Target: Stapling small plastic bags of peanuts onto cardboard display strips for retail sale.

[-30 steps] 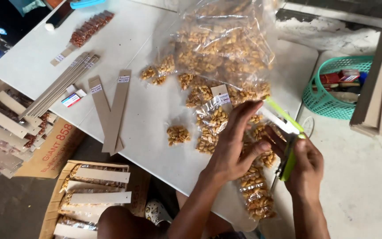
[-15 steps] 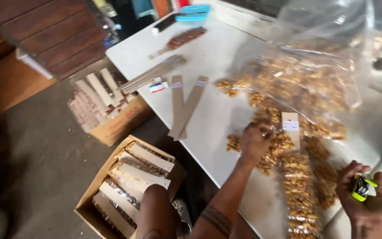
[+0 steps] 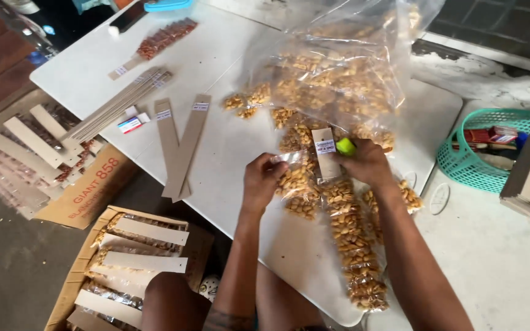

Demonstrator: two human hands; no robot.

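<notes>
My left hand (image 3: 264,179) pinches a small clear packet of nuts (image 3: 294,178) on the white table (image 3: 228,147). My right hand (image 3: 366,162) grips a green stapler (image 3: 345,146) against a narrow cardboard strip (image 3: 325,153). Several nut packets hang along that strip in a chain (image 3: 354,245) running toward the table's near edge. Behind my hands lies a big clear bag of nut packets (image 3: 338,73).
Two loose cardboard strips (image 3: 182,144) and a bundle of strips (image 3: 118,104) lie left of my hands. A finished strip of darker nuts (image 3: 161,38) sits at the far end. Cardboard boxes (image 3: 130,263) of finished strips stand on the floor. A green basket (image 3: 486,150) is at right.
My right hand has come back from the right with the stapler to the strip's top. My left hand now pinches one packet. The view swung back toward the table.
</notes>
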